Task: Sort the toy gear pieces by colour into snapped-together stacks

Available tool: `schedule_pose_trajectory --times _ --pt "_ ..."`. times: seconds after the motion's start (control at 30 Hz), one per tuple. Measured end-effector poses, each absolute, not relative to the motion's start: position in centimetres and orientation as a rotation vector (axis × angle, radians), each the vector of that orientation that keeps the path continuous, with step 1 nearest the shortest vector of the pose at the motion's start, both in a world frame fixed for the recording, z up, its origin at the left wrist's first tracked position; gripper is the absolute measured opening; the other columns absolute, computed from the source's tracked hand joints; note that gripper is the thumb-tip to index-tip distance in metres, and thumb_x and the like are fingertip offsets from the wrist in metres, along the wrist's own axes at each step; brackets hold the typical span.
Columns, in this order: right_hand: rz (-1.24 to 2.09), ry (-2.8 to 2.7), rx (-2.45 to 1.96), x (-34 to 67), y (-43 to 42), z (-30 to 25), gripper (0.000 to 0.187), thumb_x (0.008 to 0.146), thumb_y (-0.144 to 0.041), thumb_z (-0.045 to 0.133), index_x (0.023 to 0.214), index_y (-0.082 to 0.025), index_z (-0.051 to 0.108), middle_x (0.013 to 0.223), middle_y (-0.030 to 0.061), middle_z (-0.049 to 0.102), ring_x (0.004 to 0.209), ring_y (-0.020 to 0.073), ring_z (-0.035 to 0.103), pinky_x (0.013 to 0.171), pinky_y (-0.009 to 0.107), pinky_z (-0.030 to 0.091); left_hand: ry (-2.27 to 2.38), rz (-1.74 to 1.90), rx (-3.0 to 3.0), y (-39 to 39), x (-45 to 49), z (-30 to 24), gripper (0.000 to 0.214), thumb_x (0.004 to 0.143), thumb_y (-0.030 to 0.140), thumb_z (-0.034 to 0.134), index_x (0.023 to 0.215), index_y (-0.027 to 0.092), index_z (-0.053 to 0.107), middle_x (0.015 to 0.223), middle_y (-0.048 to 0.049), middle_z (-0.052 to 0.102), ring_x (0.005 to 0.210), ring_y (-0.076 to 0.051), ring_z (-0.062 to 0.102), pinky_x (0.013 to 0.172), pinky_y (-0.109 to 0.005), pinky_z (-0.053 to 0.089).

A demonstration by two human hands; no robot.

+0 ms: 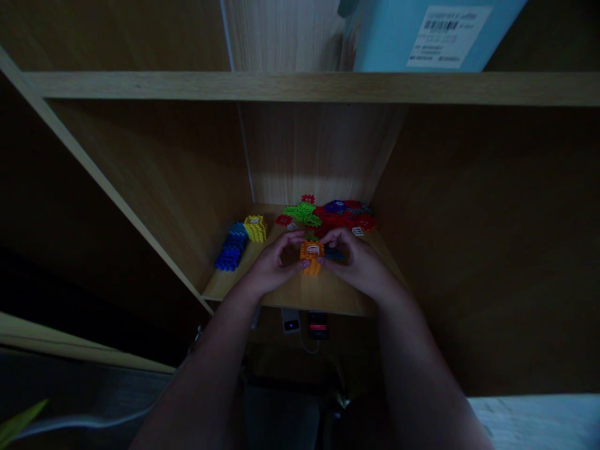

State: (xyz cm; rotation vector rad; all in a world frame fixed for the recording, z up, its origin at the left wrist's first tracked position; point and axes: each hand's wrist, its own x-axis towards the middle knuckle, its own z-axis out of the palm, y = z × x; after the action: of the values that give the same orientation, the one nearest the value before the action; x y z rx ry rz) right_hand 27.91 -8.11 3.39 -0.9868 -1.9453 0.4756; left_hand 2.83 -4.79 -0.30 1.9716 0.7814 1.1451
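The left grip (275, 262) and right grip (357, 264) hold an orange stack (312, 255) between them, near red pieces (334, 221).

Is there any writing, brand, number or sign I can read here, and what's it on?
None reads clearly.
White label on the light-blue box: a barcode and several printed lines, all too blurred to read.
Dark device below the shelf: a red band, any lettering too small to read.
Orange stack between the hands: no lettering I can make out.
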Motion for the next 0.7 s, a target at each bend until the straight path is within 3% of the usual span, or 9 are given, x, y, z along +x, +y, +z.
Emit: schedule_pose_trajectory --times 0.7 --pt "0.504 -1.969 -1.007 27.99 -8.31 3.49 0.032 0.093 -0.036 0.08 0.119 -0.03 0.063 0.116 0.004 0.073 0.109 0.0248 0.07 0.098 0.043 0.058 0.767 1.158 1.966 -4.82 2.89 -0.23 0.068 0.091 0.042 0.085 0.15 0.025 0.056 0.14 -0.0129 0.07 0.132 -0.029 0.068 0.114 -0.048 0.055"
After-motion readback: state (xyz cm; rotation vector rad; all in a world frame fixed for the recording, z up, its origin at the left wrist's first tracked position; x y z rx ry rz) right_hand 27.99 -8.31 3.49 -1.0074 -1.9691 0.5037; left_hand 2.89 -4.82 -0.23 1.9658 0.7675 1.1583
